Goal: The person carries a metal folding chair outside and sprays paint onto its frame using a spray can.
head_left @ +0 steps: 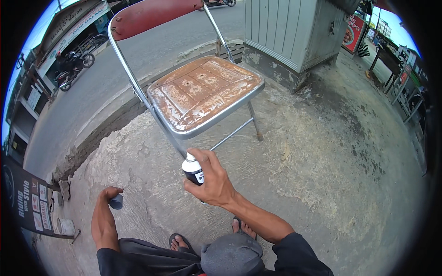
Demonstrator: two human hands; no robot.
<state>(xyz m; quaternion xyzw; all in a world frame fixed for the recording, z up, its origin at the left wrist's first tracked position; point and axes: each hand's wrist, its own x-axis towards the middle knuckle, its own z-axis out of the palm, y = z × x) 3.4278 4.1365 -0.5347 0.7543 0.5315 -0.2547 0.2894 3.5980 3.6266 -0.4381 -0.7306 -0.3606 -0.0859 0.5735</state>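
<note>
Head view: concrete pavement beside a street.
Right hand: closed around a dark spray can, held just before the chair.
Left hand: curled around a grey cap.
Folding chair: rusted seat, metal frame.

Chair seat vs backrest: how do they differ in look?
The seat is bare metal, rusted brown with pale patches and pressed ridges; the backrest is dark red, with no rust visible. The seat is a broad panel lying roughly flat; the backrest is a narrow curved bar above it. Both sit in the same silver tube frame.
</note>
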